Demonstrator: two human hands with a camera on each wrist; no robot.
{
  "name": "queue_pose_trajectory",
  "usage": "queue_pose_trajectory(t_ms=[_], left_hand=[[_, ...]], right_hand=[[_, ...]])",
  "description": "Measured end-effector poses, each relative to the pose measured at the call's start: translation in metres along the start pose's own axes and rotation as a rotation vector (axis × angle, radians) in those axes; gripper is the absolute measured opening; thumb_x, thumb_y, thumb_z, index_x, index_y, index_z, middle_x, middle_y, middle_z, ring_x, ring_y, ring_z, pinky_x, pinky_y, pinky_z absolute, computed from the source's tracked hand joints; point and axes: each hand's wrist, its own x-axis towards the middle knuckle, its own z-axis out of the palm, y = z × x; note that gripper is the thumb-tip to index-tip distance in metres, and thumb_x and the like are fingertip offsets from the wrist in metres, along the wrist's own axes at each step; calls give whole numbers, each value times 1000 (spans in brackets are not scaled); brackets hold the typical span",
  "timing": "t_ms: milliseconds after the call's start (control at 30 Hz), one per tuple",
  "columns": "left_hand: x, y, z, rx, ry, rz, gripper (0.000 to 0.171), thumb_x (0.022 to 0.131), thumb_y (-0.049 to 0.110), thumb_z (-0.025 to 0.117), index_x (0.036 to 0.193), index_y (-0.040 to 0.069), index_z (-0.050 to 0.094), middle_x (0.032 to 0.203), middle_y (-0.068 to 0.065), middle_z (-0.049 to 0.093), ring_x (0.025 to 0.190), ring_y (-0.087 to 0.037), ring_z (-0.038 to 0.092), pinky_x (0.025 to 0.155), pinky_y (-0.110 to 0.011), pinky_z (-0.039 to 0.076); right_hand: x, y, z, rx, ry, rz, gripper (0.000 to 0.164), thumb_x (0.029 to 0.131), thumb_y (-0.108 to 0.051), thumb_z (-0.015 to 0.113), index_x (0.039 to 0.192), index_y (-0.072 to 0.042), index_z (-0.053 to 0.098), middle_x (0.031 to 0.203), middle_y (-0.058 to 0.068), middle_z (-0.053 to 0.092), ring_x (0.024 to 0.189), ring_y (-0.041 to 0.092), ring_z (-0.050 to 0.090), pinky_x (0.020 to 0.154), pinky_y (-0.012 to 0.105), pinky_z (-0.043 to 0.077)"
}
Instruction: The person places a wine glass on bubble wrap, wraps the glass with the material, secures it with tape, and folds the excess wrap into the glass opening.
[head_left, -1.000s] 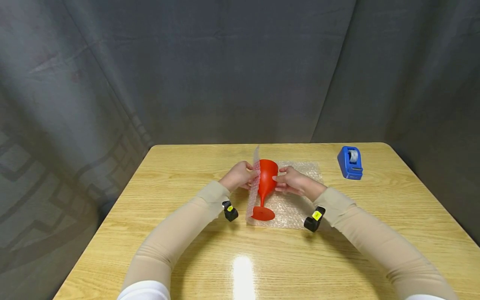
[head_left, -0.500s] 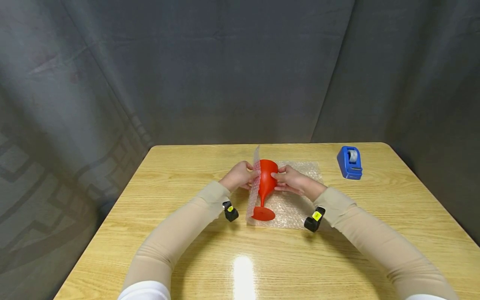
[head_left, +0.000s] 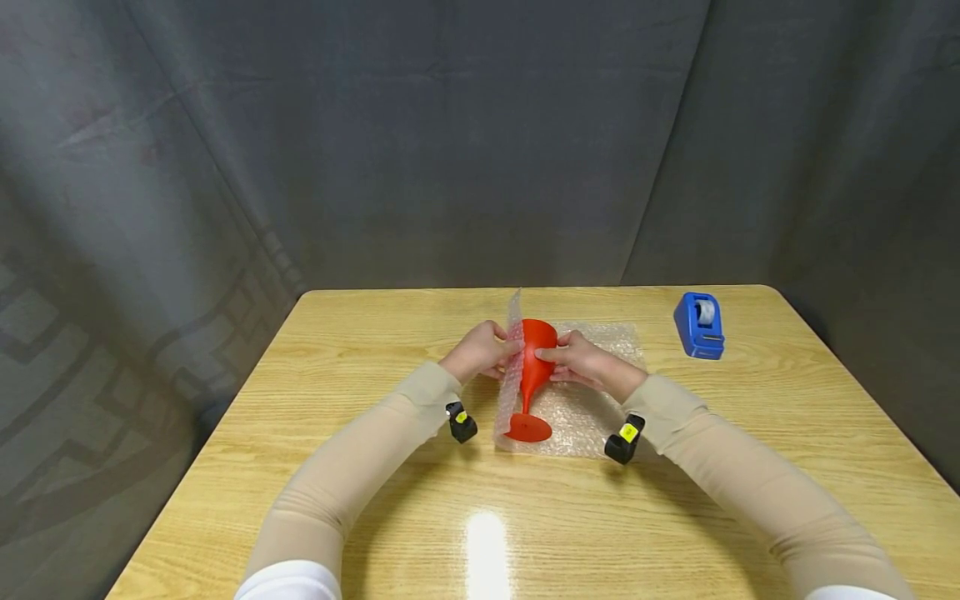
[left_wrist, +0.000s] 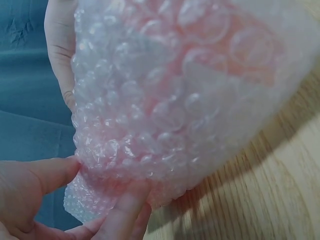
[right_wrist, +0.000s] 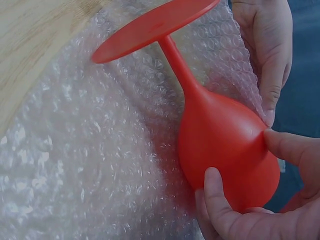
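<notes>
Red on clear bubble wrap, a goblet lies on its side atop a wooden counter, its bowl in the curled grip of a person's right hand; the left hand pinches the wrap's raised flap along the goblet's side.
</notes>
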Motion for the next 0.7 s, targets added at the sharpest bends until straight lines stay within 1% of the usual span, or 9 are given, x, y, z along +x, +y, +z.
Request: queue_pose_trajectory(t_ms=[67, 200, 367, 533, 600, 700], left_hand=[[0, 0, 0, -14, -1, 12, 31, 93, 18, 65, 108, -2, 47, 85, -10, 56, 68, -17, 60, 70, -36, 60], [0, -1, 1, -50, 2, 33, 26, 93, 15, 65, 100, 1, 44, 80, -8, 53, 63, -16, 58, 67, -37, 61], [-1, 1, 1, -78, -11, 35, 24, 93, 13, 64, 92, 6, 41, 79, -8, 50, 66, -18, 55, 67, -37, 61], [-2, 3, 2, -53, -20, 14, 17, 95, 15, 63, 90, 7, 48, 81, -7, 52, 69, -18, 56, 68, -35, 60], [-2, 3, 2, -48, -17, 9, 13, 96, 14, 60, 92, 6, 51, 81, -7, 52, 69, -18, 55, 68, -35, 60], [-1, 3, 3, -67, -15, 10, 12, 100, 15, 54, 95, 4, 52, 78, -6, 50, 68, -19, 54, 66, -34, 60]], right_hand=[[0, 0, 0, 0, -3, 1, 54, 97, -12, 55, 129, 11, 18, 109, 17, 45, 75, 12, 58, 78, 27, 58], [-1, 1, -1, 5, -19, -17, 56, 98, -12, 53, 131, 13, 16, 107, 18, 49, 75, 11, 59, 78, 26, 58], [-1, 1, -2, 3, -21, -19, 56, 97, -12, 54, 130, 13, 16, 106, 18, 49, 76, 11, 59, 79, 28, 58], [-1, 1, -1, -1, -19, -14, 55, 97, -11, 54, 130, 13, 17, 107, 17, 48, 76, 12, 59, 81, 28, 58], [-1, 1, -2, -5, -18, -17, 54, 97, -11, 54, 129, 13, 19, 108, 18, 48, 77, 12, 59, 81, 29, 58], [-1, 1, -2, -5, -13, -20, 52, 97, -11, 54, 128, 13, 20, 109, 19, 48, 78, 12, 60, 81, 28, 58]])
